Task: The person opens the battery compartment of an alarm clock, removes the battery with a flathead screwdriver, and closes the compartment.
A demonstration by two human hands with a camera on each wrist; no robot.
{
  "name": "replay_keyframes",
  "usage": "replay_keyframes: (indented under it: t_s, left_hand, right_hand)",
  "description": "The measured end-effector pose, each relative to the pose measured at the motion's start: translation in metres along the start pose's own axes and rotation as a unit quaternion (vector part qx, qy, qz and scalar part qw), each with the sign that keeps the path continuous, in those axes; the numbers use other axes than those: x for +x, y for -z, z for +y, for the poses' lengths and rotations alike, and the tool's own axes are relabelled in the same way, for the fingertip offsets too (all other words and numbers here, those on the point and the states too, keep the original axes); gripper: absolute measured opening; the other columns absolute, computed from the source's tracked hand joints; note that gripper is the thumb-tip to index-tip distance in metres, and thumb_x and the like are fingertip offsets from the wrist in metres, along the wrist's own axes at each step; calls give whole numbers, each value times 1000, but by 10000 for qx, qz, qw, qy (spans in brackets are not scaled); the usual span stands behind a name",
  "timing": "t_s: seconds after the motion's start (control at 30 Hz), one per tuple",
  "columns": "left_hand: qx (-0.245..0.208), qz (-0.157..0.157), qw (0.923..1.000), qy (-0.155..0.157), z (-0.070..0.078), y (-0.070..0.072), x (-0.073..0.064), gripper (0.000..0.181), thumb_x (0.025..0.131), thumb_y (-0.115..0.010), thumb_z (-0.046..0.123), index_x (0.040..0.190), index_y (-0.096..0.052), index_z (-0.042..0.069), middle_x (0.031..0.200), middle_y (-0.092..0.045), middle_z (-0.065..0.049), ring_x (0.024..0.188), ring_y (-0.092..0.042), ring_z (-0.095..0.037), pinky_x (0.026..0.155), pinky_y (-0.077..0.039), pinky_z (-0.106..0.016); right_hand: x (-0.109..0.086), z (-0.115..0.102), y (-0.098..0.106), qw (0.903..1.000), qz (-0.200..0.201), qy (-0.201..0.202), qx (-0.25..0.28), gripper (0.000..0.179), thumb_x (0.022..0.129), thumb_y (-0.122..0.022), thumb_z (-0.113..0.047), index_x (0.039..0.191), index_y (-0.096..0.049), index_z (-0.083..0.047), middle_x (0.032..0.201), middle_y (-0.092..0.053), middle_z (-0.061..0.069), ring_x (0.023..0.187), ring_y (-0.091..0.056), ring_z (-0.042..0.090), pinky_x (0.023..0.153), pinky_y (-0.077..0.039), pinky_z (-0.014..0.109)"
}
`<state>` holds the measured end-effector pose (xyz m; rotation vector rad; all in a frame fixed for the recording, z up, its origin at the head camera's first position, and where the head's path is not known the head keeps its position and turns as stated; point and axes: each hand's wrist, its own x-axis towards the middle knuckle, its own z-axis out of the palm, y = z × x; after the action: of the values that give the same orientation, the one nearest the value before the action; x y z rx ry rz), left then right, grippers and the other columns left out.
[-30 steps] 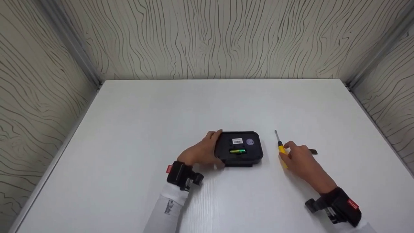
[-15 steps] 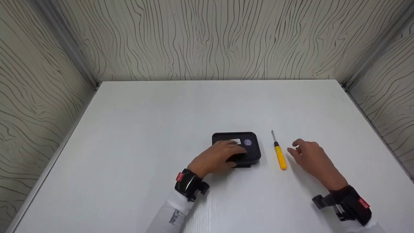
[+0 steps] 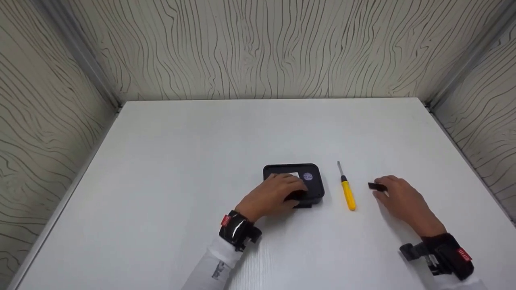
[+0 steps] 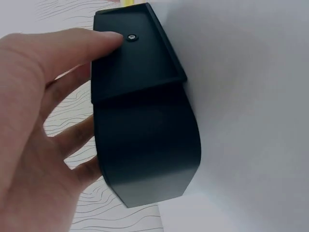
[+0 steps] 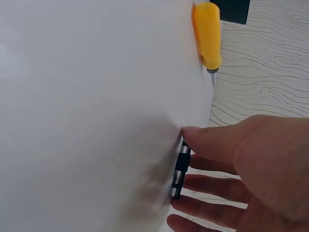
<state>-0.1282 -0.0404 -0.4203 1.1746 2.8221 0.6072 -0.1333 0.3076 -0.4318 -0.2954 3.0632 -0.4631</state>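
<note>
A black, round-cornered device (image 3: 315,187) lies back side up on the white table, a barcode label and a round purple sticker on it. My left hand (image 3: 266,198) grips it, fingers over its back and covering the battery slot. In the left wrist view the thumb (image 4: 108,41) presses its near side by a small screw (image 4: 132,37). My right hand (image 3: 405,201) pinches a small dark battery cover (image 3: 377,186) between thumb and fingers, close over the table; the right wrist view shows the battery cover (image 5: 180,166) edge-on. Between the hands lies a yellow-handled screwdriver (image 3: 348,196).
The white table (image 3: 181,161) meets a wood-grain patterned wall (image 3: 258,48) at the back. Similar panels with grey metal posts (image 3: 80,48) stand at both sides. The screwdriver handle (image 5: 208,36) shows near the top of the right wrist view.
My left hand has shifted from the device's left edge onto its back, covering the green battery. The right hand has let go of the screwdriver, moved right and picked up the battery cover.
</note>
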Motion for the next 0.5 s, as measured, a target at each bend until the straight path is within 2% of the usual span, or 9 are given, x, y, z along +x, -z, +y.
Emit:
replay_keyframes:
  t_s: [0.17, 0.27, 0.4, 0.5]
  left_hand:
    - [-679, 435, 9962, 329, 3, 0, 5, 19, 95, -62, 19, 113, -68, 18, 112, -65, 7, 108, -63, -5, 94, -50, -19]
    - [-906, 647, 9927, 464, 3, 0, 7, 17, 95, -62, 11, 109, -70, 15, 110, -66, 4, 108, -64, -5, 91, -51, -16]
    - [-1233, 910, 9877, 303, 0, 1, 5, 17, 96, -59, 7, 109, -69, 12, 115, -66, 1, 110, -63, -7, 92, -50, -15]
    - [-1578, 1181, 9803, 118, -5, 8, 1, 19, 97, -56, 4, 112, -66, 9, 118, -66, -2, 113, -63, -10, 95, -49, -17]
  right_hand:
    - [0, 3, 4, 9995, 87, 156, 266, 22, 85, -68, 1, 106, -69, 6, 103, -68, 25, 97, -63, 43, 83, -52, 55]
    - [2, 3, 6, 9992, 132, 171, 342, 16, 83, -69, 1, 99, -72, 4, 96, -70, 21, 87, -66, 36, 73, -55, 48]
    - [3, 2, 6, 9996, 170, 112, 207, 13, 83, -72, -3, 95, -72, 1, 86, -72, 17, 68, -60, 23, 57, -47, 30]
    - [3, 1, 6, 9997, 201, 65, 77, 12, 83, -73, -5, 93, -71, 1, 80, -71, 15, 61, -53, 17, 52, -39, 24]
